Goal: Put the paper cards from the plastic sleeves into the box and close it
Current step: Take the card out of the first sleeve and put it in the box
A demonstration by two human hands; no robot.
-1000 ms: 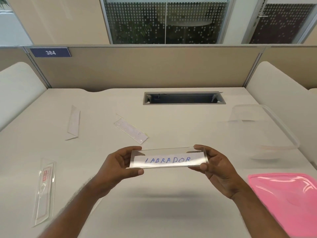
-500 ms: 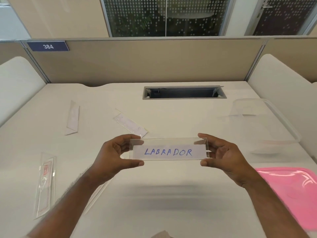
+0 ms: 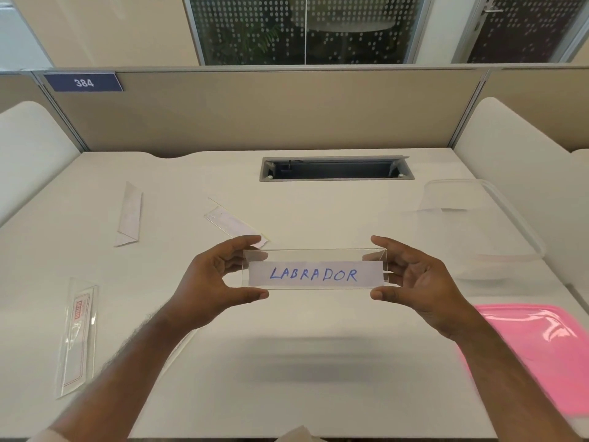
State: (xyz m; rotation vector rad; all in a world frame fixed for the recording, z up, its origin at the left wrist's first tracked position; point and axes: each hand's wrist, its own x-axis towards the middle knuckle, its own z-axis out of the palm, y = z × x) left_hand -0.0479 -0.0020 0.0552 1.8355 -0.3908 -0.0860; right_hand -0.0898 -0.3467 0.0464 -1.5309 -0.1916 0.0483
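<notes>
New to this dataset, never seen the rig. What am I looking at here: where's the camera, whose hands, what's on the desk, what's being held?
No robot here: a person works bare-handed, and the one wide-angle camera sits on their head, looking forward and down. The left hand and right hand pinch the two ends of a clear plastic sleeve above the desk. Inside it is a paper card handwritten "LABRADOR". On the desk to the left lie three more sleeves, one with a red-printed card. To the right stands an open clear plastic box, with its pink lid lying nearer the person. At the back is a cable slot.
</notes>
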